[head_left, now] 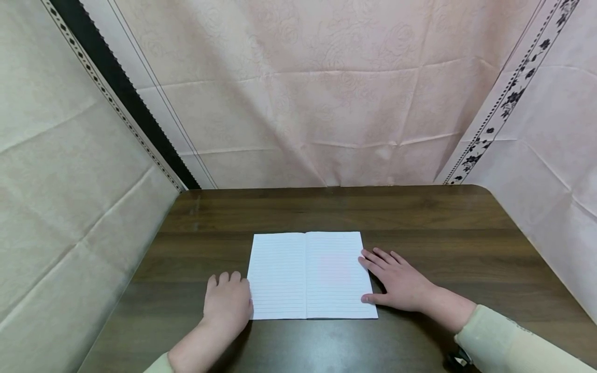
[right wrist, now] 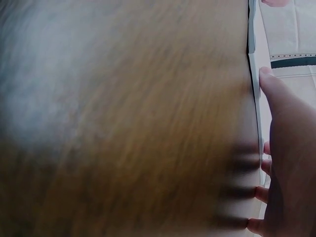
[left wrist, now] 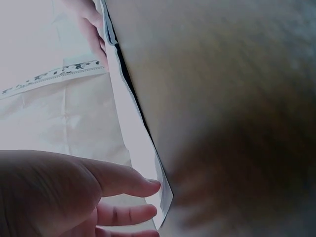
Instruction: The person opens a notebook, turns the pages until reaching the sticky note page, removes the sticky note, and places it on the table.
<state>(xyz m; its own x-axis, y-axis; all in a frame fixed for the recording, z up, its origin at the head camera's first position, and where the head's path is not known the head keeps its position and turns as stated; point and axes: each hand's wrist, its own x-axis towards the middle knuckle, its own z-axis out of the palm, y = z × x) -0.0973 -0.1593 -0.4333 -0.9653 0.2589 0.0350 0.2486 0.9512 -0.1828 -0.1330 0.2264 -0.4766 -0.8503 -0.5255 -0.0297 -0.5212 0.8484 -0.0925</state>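
Note:
An open notebook with ruled white pages [head_left: 276, 274] lies on the wooden table, its fold running down the middle. My left hand [head_left: 228, 303] holds the notebook's left edge near its lower corner, fingers bent; in the left wrist view the thumb [left wrist: 143, 185] and fingertips [left wrist: 148, 212] meet the paper there. Across from it, my right hand [head_left: 401, 282] rests on the right page's outer edge, fingers spread and fairly straight. The right thumb [right wrist: 271, 81] lies on the page near its lower right corner. Both palms are hidden from the head view.
The brown wooden table [head_left: 326, 210] has rounded far corners. Pale patterned cloth [head_left: 350, 114] hangs behind it and on both sides, with a dark strip [head_left: 126, 93] at the back left. A dark object [head_left: 459, 360] shows at the right sleeve.

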